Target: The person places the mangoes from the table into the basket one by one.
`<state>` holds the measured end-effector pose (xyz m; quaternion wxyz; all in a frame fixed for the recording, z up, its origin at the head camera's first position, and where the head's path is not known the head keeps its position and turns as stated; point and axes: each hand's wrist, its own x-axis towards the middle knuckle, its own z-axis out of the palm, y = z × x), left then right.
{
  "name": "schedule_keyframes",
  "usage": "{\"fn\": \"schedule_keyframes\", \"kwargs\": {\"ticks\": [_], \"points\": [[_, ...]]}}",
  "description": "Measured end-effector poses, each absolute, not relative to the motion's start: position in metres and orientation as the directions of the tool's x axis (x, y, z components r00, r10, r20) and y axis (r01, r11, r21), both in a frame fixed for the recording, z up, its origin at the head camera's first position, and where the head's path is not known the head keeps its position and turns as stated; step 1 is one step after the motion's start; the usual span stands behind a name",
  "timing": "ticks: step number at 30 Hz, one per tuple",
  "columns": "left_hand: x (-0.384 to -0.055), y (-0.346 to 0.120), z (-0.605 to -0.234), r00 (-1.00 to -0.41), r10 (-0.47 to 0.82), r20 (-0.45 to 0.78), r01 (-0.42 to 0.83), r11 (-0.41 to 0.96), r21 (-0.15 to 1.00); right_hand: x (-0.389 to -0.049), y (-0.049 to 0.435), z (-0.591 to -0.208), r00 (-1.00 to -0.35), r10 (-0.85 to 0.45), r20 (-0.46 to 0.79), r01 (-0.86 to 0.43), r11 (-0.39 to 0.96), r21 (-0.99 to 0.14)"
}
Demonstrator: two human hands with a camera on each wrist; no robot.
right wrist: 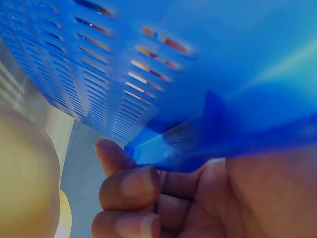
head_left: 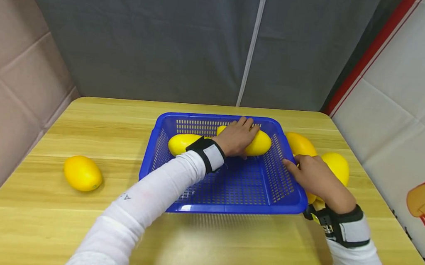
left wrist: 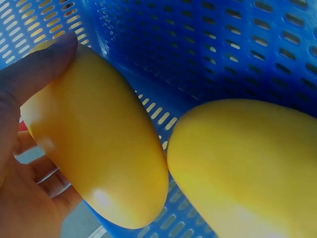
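A blue plastic basket (head_left: 225, 209) with slotted walls is in the middle of the wooden table. Inside it, near the back right, my left hand (head_left: 236, 137) grips a yellow mango (head_left: 260, 143), thumb on one side and fingers on the other in the left wrist view. A second mango (head_left: 180, 143) lies in the basket to its left, partly covered by the wrist. My right hand (head_left: 315, 178) holds the basket's right rim; in the right wrist view its curled fingers (right wrist: 130, 191) are at the rim's underside.
Outside the basket's right wall are several more mangoes, including an orange-yellow one (head_left: 301, 144) and a yellow one (head_left: 336, 167), partly hidden by my right hand. Another mango (head_left: 82, 173) lies alone on the table's left. A grey curtain (head_left: 159, 41) hangs behind the table.
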<state>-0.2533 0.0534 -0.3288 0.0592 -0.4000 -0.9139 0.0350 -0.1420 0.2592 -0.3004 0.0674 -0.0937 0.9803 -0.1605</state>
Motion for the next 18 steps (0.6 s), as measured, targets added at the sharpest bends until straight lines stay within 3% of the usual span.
{"fn": "schedule_keyframes", "kwargs": {"ticks": [18], "points": [[-0.2510, 0.0508, -0.3258, -0.685, 0.726, 0.063, 0.722, 0.688, -0.077, -0.1459, 0.2602, -0.3031, -0.971, -0.231, -0.067, -0.202, 0.933, -0.298]]}}
